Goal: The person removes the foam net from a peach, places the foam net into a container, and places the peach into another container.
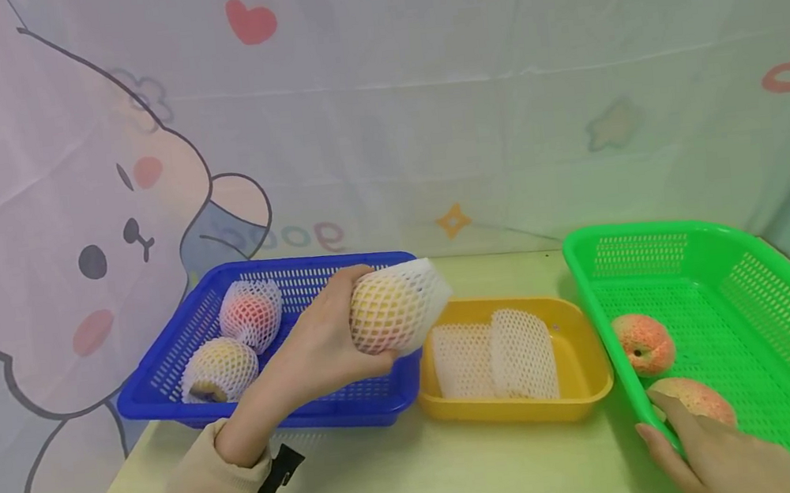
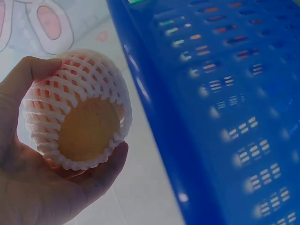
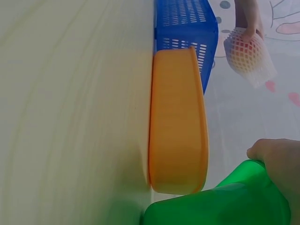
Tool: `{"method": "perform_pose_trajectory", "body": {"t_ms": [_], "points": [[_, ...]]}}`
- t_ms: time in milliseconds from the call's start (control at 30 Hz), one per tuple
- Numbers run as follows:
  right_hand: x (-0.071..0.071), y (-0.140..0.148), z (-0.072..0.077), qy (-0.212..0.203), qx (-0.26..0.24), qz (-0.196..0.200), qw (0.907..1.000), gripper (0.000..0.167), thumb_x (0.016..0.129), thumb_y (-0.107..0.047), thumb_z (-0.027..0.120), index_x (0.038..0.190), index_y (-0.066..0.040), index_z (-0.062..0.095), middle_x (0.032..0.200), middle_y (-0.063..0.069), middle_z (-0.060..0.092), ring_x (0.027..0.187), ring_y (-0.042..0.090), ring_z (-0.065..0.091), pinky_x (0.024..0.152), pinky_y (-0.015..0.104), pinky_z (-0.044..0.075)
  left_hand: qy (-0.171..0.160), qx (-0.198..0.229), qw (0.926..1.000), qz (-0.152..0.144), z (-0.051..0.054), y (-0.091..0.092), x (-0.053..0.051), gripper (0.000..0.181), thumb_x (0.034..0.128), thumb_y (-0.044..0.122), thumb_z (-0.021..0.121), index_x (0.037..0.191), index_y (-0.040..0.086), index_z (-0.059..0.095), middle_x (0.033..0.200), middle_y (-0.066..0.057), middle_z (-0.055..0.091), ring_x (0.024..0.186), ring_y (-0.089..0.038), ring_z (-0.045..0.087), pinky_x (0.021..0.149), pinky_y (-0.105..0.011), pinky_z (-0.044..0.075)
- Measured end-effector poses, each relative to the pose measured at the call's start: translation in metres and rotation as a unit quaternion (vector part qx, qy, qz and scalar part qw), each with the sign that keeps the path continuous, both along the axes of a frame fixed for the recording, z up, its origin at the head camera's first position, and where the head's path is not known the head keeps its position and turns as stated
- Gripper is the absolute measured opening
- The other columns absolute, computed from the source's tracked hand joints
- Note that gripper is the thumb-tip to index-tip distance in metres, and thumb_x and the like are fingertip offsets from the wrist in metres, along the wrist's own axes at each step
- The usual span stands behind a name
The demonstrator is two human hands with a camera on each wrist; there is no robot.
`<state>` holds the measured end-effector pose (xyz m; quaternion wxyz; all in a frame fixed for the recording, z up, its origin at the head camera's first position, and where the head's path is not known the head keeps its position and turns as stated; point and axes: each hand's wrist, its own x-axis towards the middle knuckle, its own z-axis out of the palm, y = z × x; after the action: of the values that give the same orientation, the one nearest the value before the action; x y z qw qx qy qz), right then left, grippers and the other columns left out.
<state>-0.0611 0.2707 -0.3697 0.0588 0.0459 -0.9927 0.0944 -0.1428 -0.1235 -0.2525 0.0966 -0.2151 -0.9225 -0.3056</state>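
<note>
My left hand (image 1: 325, 332) grips a peach in a white foam net (image 1: 394, 310), raised above the right side of the blue basket (image 1: 283, 421). Seen from the left wrist, thumb and fingers curl round the netted peach (image 2: 84, 75), whose bare yellowish end shows through the net's opening. At the near left rim of the green basket (image 1: 589, 299), my right hand (image 1: 736, 452) holds the edge, thumb outside and fingers inside. Just beyond those fingers lies a bare peach (image 1: 699, 400), partly hidden by them. Another bare peach (image 1: 643, 345) lies behind it.
Two netted peaches, one reddish (image 1: 252, 316) and one yellowish (image 1: 221, 370), lie in the blue basket. Between the baskets stands a yellow tray (image 1: 580, 352) with flat white foam nets (image 1: 523, 353). A printed cloth (image 1: 496, 110) hangs behind the pale table (image 1: 417, 474).
</note>
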Motion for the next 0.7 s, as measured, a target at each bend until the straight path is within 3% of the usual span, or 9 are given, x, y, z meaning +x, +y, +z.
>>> {"method": "perform_pose_trajectory", "body": {"t_ms": [300, 433, 700], "points": [[-0.003, 0.001, 0.002, -0.017, -0.002, -0.002, 0.9998, 0.057, 0.098, -0.051, 0.043, 0.138, -0.010, 0.044, 0.125, 0.017, 0.064, 0.086, 0.029, 0.070, 0.054, 0.044, 0.048, -0.016, 0.035, 0.9993, -0.004, -0.001, 0.008, 0.002, 0.090, 0.0649, 0.025, 0.083, 0.140, 0.015, 0.035, 0.131, -0.005, 0.049, 0.109, -0.023, 0.057, 0.087, -0.041, 0.054], [-0.005, 0.002, 0.005, -0.030, -0.025, -0.009, 0.9992, 0.059, 0.097, -0.052, 0.045, 0.136, -0.009, 0.048, 0.125, 0.016, 0.063, 0.079, 0.026, 0.069, 0.054, 0.042, 0.047, -0.015, 0.043, 0.9989, -0.007, -0.004, 0.010, 0.003, 0.090, 0.0642, 0.023, 0.083, 0.140, 0.013, 0.036, 0.132, -0.007, 0.049, 0.110, -0.023, 0.056, 0.088, -0.041, 0.054], [-0.006, -0.002, 0.016, -0.032, -0.072, -0.021, 0.9967, 0.056, 0.092, -0.055, 0.053, 0.133, -0.016, 0.052, 0.096, -0.003, 0.067, 0.074, 0.011, 0.061, 0.055, 0.034, 0.044, -0.010, 0.052, 0.9986, -0.009, -0.010, 0.011, 0.004, 0.091, 0.0620, 0.022, 0.084, 0.139, 0.014, 0.037, 0.129, -0.008, 0.051, 0.108, -0.023, 0.056, 0.087, -0.039, 0.054]]}}
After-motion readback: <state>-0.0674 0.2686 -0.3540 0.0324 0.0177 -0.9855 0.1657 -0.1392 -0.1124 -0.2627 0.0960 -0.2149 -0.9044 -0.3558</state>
